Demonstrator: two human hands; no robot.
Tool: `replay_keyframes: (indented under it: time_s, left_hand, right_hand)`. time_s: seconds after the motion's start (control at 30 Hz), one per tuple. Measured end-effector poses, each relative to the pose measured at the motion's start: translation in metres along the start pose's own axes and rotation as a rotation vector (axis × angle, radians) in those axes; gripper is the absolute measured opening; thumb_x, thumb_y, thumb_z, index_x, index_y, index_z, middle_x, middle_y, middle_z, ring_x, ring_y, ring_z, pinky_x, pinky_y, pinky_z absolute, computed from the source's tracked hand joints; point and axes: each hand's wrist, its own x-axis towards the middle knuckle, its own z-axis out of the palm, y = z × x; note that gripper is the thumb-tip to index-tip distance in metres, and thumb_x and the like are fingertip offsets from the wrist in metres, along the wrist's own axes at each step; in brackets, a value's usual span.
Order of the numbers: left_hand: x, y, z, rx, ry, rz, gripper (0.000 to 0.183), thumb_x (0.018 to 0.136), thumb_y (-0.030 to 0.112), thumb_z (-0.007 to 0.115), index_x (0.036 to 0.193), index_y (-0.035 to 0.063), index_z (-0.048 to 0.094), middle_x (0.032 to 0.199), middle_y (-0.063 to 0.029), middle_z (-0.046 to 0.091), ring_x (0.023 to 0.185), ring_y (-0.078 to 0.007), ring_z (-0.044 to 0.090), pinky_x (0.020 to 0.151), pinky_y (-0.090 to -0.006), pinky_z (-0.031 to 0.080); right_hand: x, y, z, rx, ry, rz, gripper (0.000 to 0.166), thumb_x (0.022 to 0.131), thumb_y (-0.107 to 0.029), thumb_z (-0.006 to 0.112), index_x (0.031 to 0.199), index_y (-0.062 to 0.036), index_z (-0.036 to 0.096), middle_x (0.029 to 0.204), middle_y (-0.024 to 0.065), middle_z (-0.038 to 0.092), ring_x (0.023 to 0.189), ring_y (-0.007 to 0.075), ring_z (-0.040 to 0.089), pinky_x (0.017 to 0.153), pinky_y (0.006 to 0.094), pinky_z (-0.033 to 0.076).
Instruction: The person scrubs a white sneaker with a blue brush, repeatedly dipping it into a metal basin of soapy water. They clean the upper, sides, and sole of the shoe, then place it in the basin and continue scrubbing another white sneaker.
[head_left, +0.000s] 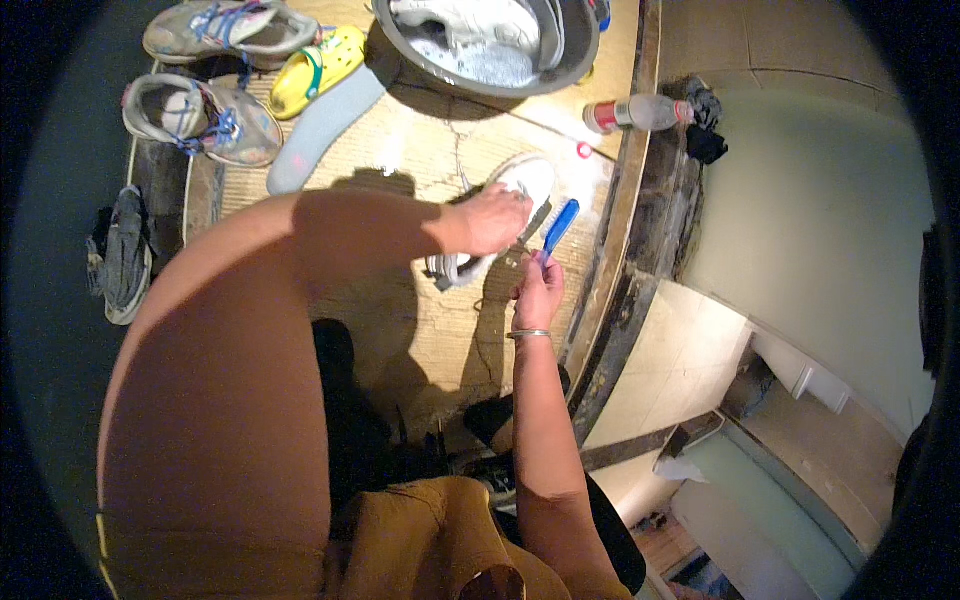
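Note:
On the ridged tan floor lies a white shoe (526, 177), its toe pointing up and to the right. My left hand (495, 217) rests over the middle of the shoe and grips it, covering much of its upper. The shoe's heel and opening (466, 265) show below my wrist. Just to the right, my right hand (540, 289) holds a blue scrubbing brush (561, 225) by its handle. The brush's pale bristles face the shoe and appear apart from it. A silver bangle (529, 333) circles my right wrist.
A grey basin (480, 84) holds white shoes in sudsy water. Left of it are a grey insole (319, 135), a yellow clog (315, 71) and worn sneakers (229, 127). A plastic bottle (637, 114) lies by the floor's right edge, near a red cap (584, 151).

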Motion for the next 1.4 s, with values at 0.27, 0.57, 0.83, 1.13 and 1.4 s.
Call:
replay_keyframes:
  time_s: [0.27, 0.57, 0.83, 1.13, 1.4]
  left_hand:
    - [-0.004, -0.015, 0.012, -0.314, 0.143, -0.171, 0.022, 0.079, 0.013, 0.065, 0.090, -0.0044, 0.060, 0.100, -0.0218, 0.058, 0.097, -0.0383, 0.059, 0.089, -0.0449, 0.045]
    - [0.002, -0.016, 0.002, -0.348, 0.064, -0.196, 0.030, 0.079, 0.021, 0.066, 0.099, -0.0020, 0.065, 0.103, -0.0247, 0.061, 0.099, -0.0389, 0.062, 0.091, -0.0445, 0.047]
    - [-0.006, 0.003, -0.019, -0.171, -0.120, -0.060, 0.041, 0.076, 0.040, 0.071, 0.099, 0.0062, 0.065, 0.125, -0.0148, 0.051, 0.131, -0.0362, 0.040, 0.111, -0.0586, 0.023]
    - [-0.007, -0.008, -0.051, -0.110, 0.095, 0.097, 0.032, 0.098, 0.030, 0.050, 0.082, 0.0045, 0.062, 0.077, -0.0168, 0.064, 0.082, -0.0369, 0.064, 0.098, -0.0507, 0.042]
    - [-0.021, -0.007, -0.049, -0.196, 0.144, -0.203, 0.034, 0.100, 0.030, 0.050, 0.087, 0.0006, 0.060, 0.092, -0.0163, 0.064, 0.088, -0.0330, 0.062, 0.092, -0.0447, 0.043]
  right_hand:
    - [0.002, 0.014, 0.036, 0.188, -0.129, 0.059, 0.007, 0.090, -0.009, 0.062, 0.095, -0.0066, 0.057, 0.071, -0.0004, 0.055, 0.053, 0.0087, 0.048, 0.049, 0.0245, 0.045]
    - [0.016, 0.022, 0.037, 0.106, -0.078, 0.040, 0.016, 0.092, -0.015, 0.065, 0.087, -0.0087, 0.051, 0.065, 0.0000, 0.054, 0.046, 0.0093, 0.047, 0.041, 0.0264, 0.041]
    - [0.029, 0.012, 0.020, -0.020, -0.024, -0.035, 0.020, 0.087, -0.008, 0.067, 0.080, -0.0094, 0.049, 0.066, -0.0017, 0.053, 0.050, 0.0067, 0.043, 0.044, 0.0226, 0.033]
    - [0.039, -0.110, -0.005, -0.436, -0.301, -0.440, 0.020, 0.077, -0.002, 0.070, 0.077, -0.0097, 0.052, 0.070, -0.0055, 0.049, 0.063, 0.0051, 0.043, 0.057, 0.0229, 0.038]
    - [0.069, -0.113, -0.019, -0.340, -0.286, -0.090, 0.013, 0.084, -0.013, 0.074, 0.088, -0.0082, 0.063, 0.068, -0.0041, 0.057, 0.047, 0.0059, 0.045, 0.043, 0.0234, 0.037]
